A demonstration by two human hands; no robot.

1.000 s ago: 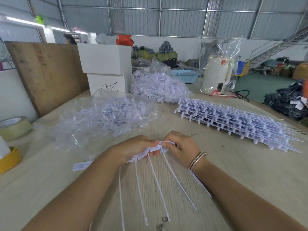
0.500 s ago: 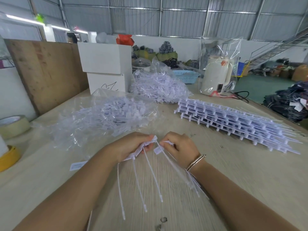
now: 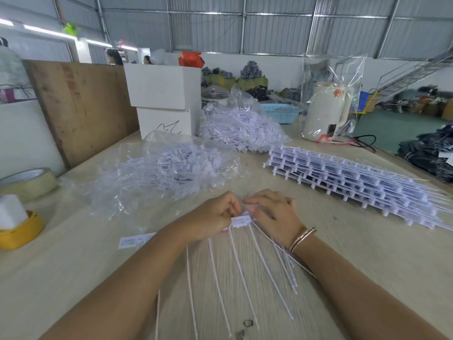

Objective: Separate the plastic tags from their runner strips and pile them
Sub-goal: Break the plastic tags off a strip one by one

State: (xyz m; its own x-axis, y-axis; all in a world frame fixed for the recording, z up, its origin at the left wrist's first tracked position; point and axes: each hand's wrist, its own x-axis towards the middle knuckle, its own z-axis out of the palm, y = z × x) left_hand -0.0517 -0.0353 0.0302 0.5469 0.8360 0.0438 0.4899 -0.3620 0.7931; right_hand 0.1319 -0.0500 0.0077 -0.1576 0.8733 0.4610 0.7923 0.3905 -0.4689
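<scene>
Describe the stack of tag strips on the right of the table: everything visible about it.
The stack of tag strips lies flat on the wooden table, right of the hands and apart from both. It is white, seemingly plastic: many layers piled fairly evenly, each a grid of runner bars with small block-shaped heads along the edges. Thin tails stick out at its far right end. The pile runs diagonally from near the kettle's plastic bag toward the table's right edge. No hand touches it, and its strips look intact.

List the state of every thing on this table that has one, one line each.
left hand: gripping the runner strip
right hand: pinching loose tags
stack of strips: untouched, lying flat
plastic bag of tags: open, heaped
kettle: upright, bagged
tape roll: lying flat
</scene>
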